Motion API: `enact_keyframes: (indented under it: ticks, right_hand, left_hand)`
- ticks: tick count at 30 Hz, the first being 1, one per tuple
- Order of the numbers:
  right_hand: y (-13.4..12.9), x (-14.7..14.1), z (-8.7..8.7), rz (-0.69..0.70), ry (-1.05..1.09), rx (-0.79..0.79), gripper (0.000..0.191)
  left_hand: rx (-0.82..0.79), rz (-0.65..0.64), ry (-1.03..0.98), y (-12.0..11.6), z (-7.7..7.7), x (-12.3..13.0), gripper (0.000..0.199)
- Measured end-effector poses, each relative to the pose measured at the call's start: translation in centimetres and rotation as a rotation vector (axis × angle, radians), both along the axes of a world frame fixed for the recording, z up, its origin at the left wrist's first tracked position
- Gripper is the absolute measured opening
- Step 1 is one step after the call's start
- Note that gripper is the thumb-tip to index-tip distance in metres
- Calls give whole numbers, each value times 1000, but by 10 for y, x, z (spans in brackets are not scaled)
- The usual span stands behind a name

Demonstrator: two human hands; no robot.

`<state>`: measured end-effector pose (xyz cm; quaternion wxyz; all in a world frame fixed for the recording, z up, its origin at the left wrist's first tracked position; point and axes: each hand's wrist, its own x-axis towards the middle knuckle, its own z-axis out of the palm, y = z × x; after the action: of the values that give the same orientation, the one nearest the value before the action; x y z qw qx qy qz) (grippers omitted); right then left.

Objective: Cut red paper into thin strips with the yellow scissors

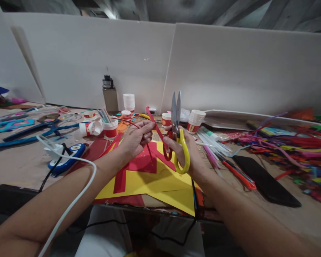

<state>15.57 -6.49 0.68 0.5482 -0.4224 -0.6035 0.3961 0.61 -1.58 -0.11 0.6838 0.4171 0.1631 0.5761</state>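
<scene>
With the yellow paper point(176, 182) as the dial and twelve o'clock on its far side, the red strip point(157, 128) slants above it toward twelve, pinched in the fingers of the left hand point(137, 137) at about eleven. At one o'clock the right hand point(194, 150) has its fingers wrapped around the scissors point(176, 130), whose slightly parted blades point up toward twelve; whether it also grips the strip's lower end, I cannot tell. Tipping those blades toward ten might nick the left fingers, and a loose pinch could let the strip slip or twist. The white cable point(95, 169), crossing the left forearm point(111, 164) toward eight, could snag that arm's movement.
</scene>
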Motion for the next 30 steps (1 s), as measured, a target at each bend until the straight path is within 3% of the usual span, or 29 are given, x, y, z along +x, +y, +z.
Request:
enact_keyframes:
  ticks: [6, 11, 30]
  right_hand:
    - [6, 7, 1, 15, -332, 27, 29]
    - [4, 13, 3, 110, -565, 48, 34]
    - [-1, 9, -9, 106, -569, 29, 32]
  left_hand:
    - [-32, 93, -60, 7, 12, -10, 19]
    - [-37, 120, -78, 12, 16, -16, 19]
    - [-32, 190, -15, 5, 10, -7, 14]
